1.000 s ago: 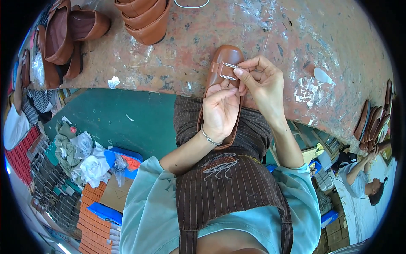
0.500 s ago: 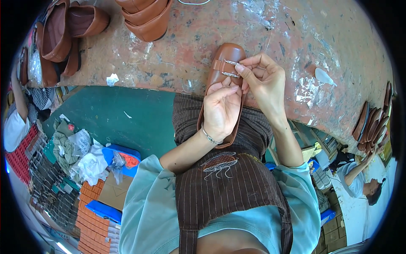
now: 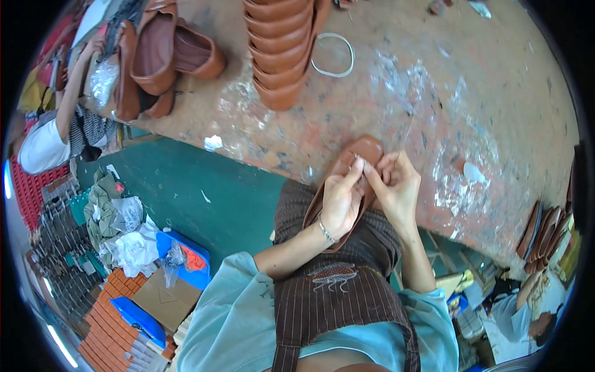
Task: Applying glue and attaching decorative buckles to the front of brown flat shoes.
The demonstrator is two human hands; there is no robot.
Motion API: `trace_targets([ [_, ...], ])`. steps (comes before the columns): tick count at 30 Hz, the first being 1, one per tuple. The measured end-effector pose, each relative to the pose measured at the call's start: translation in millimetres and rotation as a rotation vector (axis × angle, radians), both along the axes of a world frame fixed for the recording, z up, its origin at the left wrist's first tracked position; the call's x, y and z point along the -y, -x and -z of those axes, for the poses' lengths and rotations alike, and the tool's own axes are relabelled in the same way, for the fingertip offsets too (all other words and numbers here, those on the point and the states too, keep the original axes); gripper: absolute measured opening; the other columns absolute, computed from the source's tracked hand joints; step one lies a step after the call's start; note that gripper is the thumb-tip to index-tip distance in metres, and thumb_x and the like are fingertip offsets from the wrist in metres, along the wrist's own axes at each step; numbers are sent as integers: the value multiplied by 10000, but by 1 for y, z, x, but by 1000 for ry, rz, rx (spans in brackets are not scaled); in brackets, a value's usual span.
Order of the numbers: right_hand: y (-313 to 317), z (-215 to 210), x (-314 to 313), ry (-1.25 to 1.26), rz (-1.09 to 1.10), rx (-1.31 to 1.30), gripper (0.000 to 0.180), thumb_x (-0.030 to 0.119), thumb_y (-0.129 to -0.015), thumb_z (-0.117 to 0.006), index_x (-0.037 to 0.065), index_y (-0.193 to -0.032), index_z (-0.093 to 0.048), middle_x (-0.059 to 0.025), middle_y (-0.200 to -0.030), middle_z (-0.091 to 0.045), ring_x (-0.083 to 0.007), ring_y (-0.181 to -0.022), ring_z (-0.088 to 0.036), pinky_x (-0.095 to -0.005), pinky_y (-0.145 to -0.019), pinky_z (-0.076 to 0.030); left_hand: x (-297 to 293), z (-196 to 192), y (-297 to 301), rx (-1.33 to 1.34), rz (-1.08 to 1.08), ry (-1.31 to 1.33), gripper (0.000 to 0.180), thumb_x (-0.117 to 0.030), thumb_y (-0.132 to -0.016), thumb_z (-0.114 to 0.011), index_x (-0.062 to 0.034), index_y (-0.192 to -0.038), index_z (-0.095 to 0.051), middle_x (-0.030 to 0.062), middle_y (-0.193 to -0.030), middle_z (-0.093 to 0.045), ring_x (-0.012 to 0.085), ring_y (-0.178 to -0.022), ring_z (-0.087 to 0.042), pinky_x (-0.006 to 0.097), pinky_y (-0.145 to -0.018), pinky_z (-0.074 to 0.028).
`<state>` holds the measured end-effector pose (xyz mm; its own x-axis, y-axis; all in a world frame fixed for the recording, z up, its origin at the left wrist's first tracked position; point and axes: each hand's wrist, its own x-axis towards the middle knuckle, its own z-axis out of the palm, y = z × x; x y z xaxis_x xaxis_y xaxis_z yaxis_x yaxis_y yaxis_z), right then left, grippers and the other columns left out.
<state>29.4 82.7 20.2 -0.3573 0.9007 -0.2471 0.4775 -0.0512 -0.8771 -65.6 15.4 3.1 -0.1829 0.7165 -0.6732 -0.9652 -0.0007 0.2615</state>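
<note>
The brown shoe (image 3: pixel 370 147) lies at the near edge of the table (image 3: pixel 496 124), reaching back over the lap. Its long axis slants from lower left to upper right, toe pointing away from the person and slightly rightward. The left hand (image 3: pixel 342 201) and right hand (image 3: pixel 398 186) both grasp the shoe, thumb tips close together near its front. They hide much of the upper; exactly what they pinch is unclear. The top edge cuts off stacked shoes (image 3: pixel 280 59).
</note>
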Motion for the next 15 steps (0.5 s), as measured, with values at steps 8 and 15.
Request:
trace_targets([
  [8,11,-54,-56,182,33,-475,196,78,-867,-603,23,-1046,-546,-11,-782,-581,-60,-703,-569,-195,-600,-461,42,-77,99,-188,-67,-175,373,-94,-896,-528,-54,-1263,-478,44,-1172,-568,158,-1077,-551,331,-949,-433],
  [15,132,-103,-100,-800,-70,-27,744,323,-767,-719,88,-1367,-346,-220,-1267,-435,-338,-1079,-536,-436,-856,-477,-66,-206,307,-946,-362,-470,237,-107,-931,-508,-20,-1150,-528,74,-1114,-613,185,-1057,-572,324,-963,-439],
])
